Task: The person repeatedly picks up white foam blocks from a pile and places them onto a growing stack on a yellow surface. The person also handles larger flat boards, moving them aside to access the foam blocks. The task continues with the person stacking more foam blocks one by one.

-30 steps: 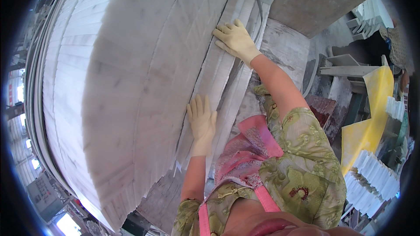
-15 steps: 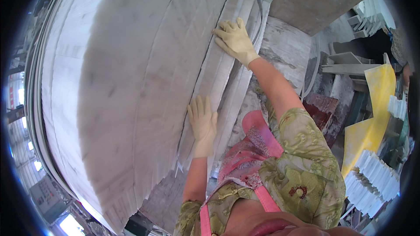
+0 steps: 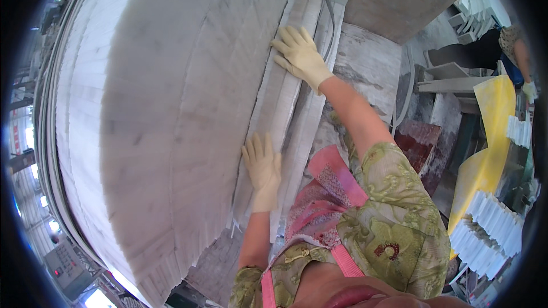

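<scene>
A large stack of grey-white marble slabs with a ragged edge fills the left and middle. Long pale stone strips lie along its right side. My left hand, in a cream glove, rests flat on the nearer part of the strip beside the stack, fingers stretched out. Farther along, my right hand, gloved alike, lies with spread fingers across the strip, fingertips close to the seam with the stack. Neither hand is wrapped around anything. The undersides of both palms are hidden.
A brown-grey panel stands at the far right, near a thin grey hose. Yellow sheeting and stacked white strips are at the right. Another person is at the far right edge. A control box sits lower left.
The view has shifted slightly. Both hands stay flat on the strip, with little movement against it. At the right edge, more of the other person, including a gloved hand, has come into view.
</scene>
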